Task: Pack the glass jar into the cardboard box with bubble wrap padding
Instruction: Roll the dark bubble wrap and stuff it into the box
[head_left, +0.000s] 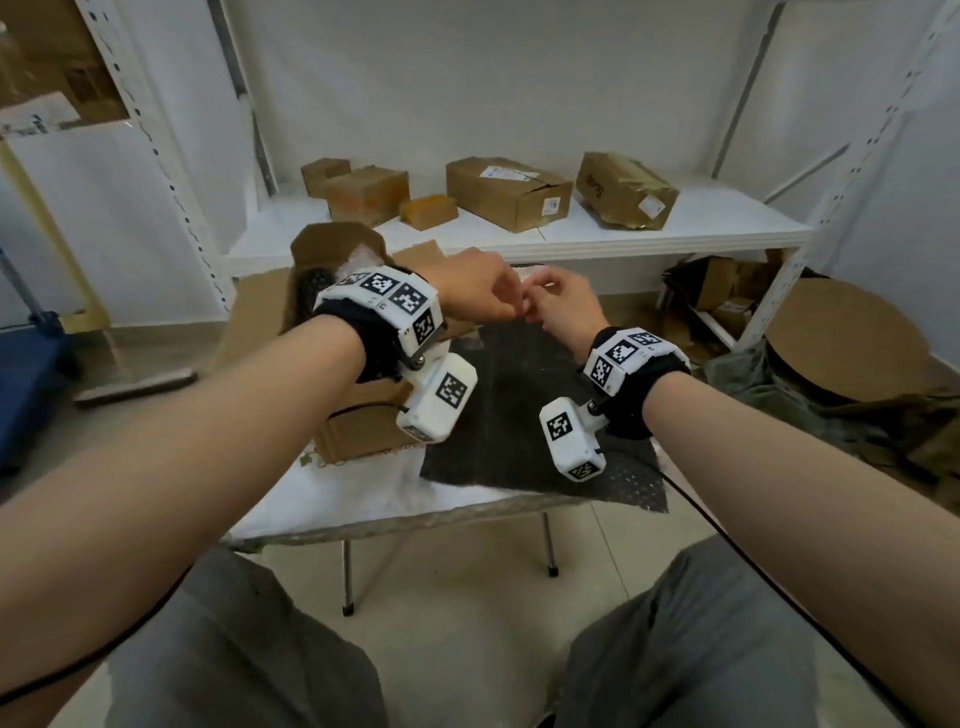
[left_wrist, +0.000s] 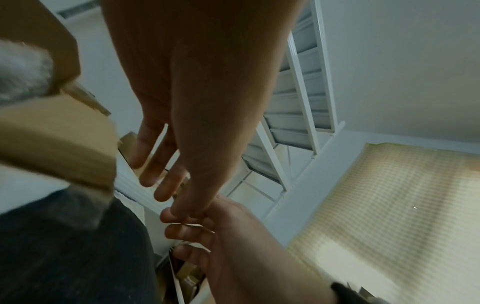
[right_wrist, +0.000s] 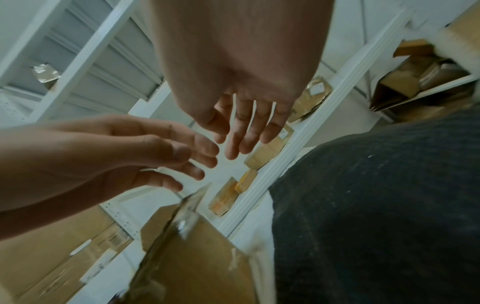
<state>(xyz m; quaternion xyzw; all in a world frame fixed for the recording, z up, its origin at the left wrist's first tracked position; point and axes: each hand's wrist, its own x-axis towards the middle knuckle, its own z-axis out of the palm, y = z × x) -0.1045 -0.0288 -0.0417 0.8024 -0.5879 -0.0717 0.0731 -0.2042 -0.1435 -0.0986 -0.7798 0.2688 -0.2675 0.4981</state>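
Note:
The open cardboard box (head_left: 358, 431) stands on the left of the small table, with clear bubble wrap (head_left: 358, 262) and a dark round thing (head_left: 317, 283) inside; the jar itself cannot be made out. A black dotted sheet (head_left: 519, 405) lies to the right of the box. My left hand (head_left: 483, 291) and right hand (head_left: 558, 301) meet in the air above the sheet's far edge. In the left wrist view the left hand (left_wrist: 166, 185) has its fingers spread, thumb tip touching the right hand (left_wrist: 197, 232). A thin clear strip (left_wrist: 197, 226) lies along the right fingers; the grip is unclear.
A white shelf (head_left: 623, 228) behind the table carries several closed cardboard boxes (head_left: 509, 192). Round cardboard pieces (head_left: 841, 338) and olive cloth lie on the floor at right. A blue object (head_left: 26, 374) sits at far left. A white cloth (head_left: 353, 493) covers the table's front.

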